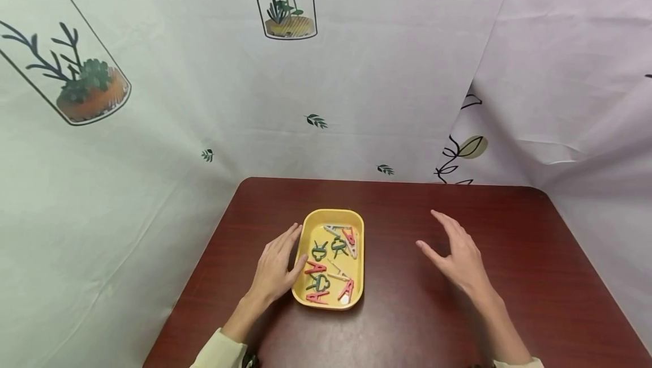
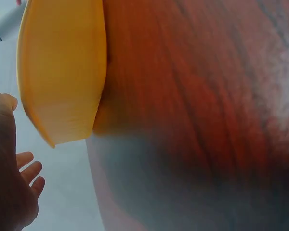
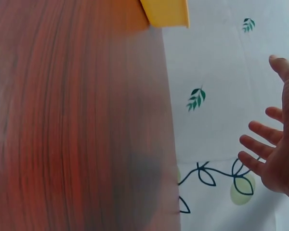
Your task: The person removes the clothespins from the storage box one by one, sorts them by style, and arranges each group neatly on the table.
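Observation:
A yellow tray holds several small clips: red clothespins, white ones and dark green clips. Beside the tray's left wall is my left hand, fingers stretched along the outside and thumb tip over the rim in the head view. The left wrist view shows the tray's outer wall with the thumb close by. Over the table to the right, well apart from the tray, my right hand is held with thumb and fingers spread and nothing in it.
The dark red wooden table has rounded far corners. Behind it and along both sides hangs a white cloth printed with plants and leaves. In the right wrist view a corner of the tray shows at the top.

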Motion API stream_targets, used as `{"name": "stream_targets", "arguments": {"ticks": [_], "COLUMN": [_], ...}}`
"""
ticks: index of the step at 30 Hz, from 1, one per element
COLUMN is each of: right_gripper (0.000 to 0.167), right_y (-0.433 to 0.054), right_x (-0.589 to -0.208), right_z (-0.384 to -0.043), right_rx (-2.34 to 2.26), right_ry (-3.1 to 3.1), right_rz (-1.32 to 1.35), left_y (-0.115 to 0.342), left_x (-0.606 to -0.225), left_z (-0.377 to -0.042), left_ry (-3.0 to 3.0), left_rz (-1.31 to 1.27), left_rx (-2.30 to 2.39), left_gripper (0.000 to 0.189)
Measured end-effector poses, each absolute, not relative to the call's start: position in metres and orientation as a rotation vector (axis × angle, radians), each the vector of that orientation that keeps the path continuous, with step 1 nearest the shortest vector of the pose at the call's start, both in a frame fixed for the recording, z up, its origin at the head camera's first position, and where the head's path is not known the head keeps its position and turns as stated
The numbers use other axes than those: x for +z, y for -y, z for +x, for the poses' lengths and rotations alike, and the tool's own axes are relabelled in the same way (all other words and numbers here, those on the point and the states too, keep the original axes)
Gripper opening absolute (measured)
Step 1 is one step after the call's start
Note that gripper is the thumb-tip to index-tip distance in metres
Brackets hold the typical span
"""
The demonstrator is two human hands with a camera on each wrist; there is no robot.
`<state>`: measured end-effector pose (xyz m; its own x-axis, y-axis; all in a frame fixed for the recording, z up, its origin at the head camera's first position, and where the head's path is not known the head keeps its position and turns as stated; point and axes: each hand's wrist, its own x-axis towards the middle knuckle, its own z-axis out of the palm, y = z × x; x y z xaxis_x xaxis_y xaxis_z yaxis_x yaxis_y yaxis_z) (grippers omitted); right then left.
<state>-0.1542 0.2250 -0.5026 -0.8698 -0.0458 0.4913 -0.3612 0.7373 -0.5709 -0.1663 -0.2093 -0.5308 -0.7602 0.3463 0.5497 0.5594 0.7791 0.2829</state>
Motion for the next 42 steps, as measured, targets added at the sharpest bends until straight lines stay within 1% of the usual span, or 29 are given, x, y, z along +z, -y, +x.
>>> {"name": "stream_targets", "arguments": {"ticks": [10, 26, 42], "right_gripper": [0.078, 0.075, 0.072], "right_y": [-0.202, -0.173, -0.148], "right_x": [-0.505, -0.509, -0.52], "right_z": [-0.16, -0.166, -0.172], "right_rx": [1.106, 1.283, 1.374], "right_ry": [2.44, 2.387, 2.342], "right_rz": [0.335, 0.388, 0.544], "left_y": [0.208, 0.206, 0.204], "left_x": [-0.541, -0.545, -0.546], "left_z": [-0.162, -0.16, -0.158], "left_ry": [2.545, 2.568, 2.588], "left_rz": [-0.657, -0.64, -0.63], "left_rx": [-0.686, -0.751, -0.821], "left_gripper": [0.065, 0.063, 0.063]}}
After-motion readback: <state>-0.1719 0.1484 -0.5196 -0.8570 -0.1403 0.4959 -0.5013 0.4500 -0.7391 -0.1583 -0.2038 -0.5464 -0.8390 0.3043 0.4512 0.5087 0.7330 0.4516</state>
